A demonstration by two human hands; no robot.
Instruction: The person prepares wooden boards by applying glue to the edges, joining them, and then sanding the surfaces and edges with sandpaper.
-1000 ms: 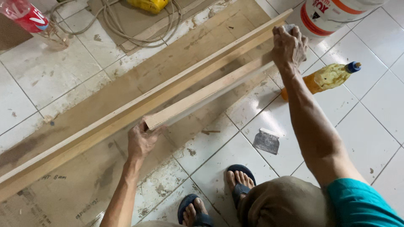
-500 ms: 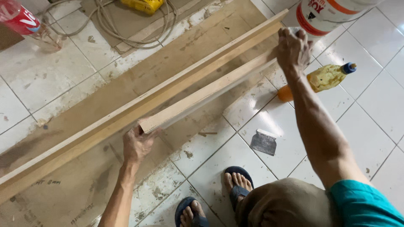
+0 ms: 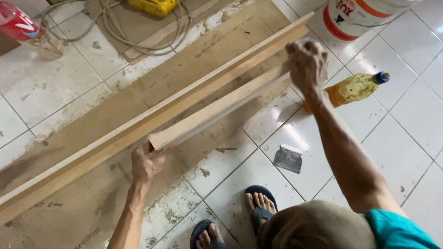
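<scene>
Feet [image 3: 240, 216] in dark sandals stand on the white tiled floor [image 3: 415, 120] at the bottom of the view, right under the camera. A bit past them a small flat scraper [image 3: 288, 158] lies on a tile, with nobody touching it.

Next comes the short wooden strip [image 3: 217, 108]. Both hands are on it, one at each end, well apart from each other. The left hand [image 3: 147, 161] is the nearer one. Its fingers curl around the near end of the strip, down and to the left. The right hand [image 3: 307, 64] is farther off, up and to the right, closed over the far end with the arm stretched out. So the long way of the strip runs on a slant from near left to far right, straight between the two hands. The strip looks a little blurry and seems to be lifted just off the floor, though that is hard to be sure of.

Just behind it lies a much longer wooden board [image 3: 138, 127] on the same slant, resting on a big brown sheet [image 3: 87, 203] spread over the tiles.

Farther out, a yellow plastic bottle [image 3: 355, 87] with a blue cap lies on its side near the right hand. A white bucket [image 3: 355, 16] stands beyond that. At the far edge are a loop of grey cable [image 3: 134, 32], a yellow thing [image 3: 154, 5] and a red bottle [image 3: 20, 23].
</scene>
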